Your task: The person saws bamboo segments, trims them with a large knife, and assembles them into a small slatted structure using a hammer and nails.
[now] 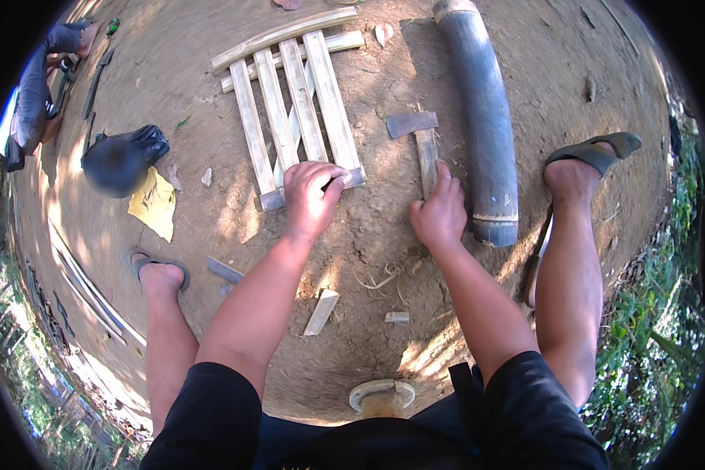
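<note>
Here, seated over bare dirt ground (368, 235). Left hand (312, 197) rests on the near end of a bamboo slat frame (294, 110), palm down. Its fingers (330, 174) are curled loosely over the end of the rightmost slats and the lower crosspiece, touching the wood; whether they truly grip it cannot be told. The frame lies flat on the ground straight ahead, four pale slats running away from the person, crossed at the far end by two longer strips.

Right hand (440, 215) sits on the wooden handle of a hatchet (421, 141). Fingers wrapped around the handle's near end, index finger stretched forward along it. The hatchet lies flat, its dark metal head pointing left, at the far end of the handle.

Just right of the hatchet, a thick dark bamboo pole (484, 117) lies lengthwise, nearly touching the right hand. Right foot in a green sandal (599, 153) beyond it; left foot (160, 274) bare-toed in a sandal on the other side.

Small offcuts between the knees: a pale wedge (321, 311), a short block (396, 317), some curled shavings (384, 274). Yellow sheet (155, 204) and a black bag (121, 160) lie off to the left. Another person's sleeve (35, 94) at the far left edge.
</note>
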`<state>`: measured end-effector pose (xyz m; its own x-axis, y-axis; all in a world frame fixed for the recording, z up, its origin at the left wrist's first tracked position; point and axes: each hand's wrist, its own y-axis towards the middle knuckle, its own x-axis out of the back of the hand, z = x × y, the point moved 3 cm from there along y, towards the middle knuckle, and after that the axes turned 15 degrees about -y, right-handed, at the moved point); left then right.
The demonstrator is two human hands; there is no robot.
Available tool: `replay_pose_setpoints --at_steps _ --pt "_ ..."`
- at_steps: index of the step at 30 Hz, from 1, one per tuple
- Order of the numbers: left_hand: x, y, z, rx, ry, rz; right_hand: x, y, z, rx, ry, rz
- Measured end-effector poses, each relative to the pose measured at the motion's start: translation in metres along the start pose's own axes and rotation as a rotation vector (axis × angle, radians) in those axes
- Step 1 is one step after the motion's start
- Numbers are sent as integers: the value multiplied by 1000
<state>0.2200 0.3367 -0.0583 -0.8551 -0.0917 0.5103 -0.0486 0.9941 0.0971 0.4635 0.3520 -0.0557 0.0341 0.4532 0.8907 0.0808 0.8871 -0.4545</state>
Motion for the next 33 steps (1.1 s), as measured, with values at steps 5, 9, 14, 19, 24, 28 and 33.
replay_pose_setpoints --at_steps 5,9,14,19,24,28,33 --pt "-2 -2 1 -92 36 3 -2 -1 -2 -7 11 -19" --pt "-5 -3 0 -111 89 -13 -5 0 -3 0 26 -31" --pt "-6 -3 -5 -112 133 -30 1 0 2 -9 15 3" --pt "-6 -5 -3 -128 165 -38 -1 0 3 -11 -14 -2" --pt "-8 -6 0 -90 175 -22 -4 -1 1 11 -35 -42" --pt "-10 -8 3 -136 194 -32 0 -1 1 23 -40 -28" --pt "-10 -11 6 -232 213 -65 11 -5 1 -24 113 50"
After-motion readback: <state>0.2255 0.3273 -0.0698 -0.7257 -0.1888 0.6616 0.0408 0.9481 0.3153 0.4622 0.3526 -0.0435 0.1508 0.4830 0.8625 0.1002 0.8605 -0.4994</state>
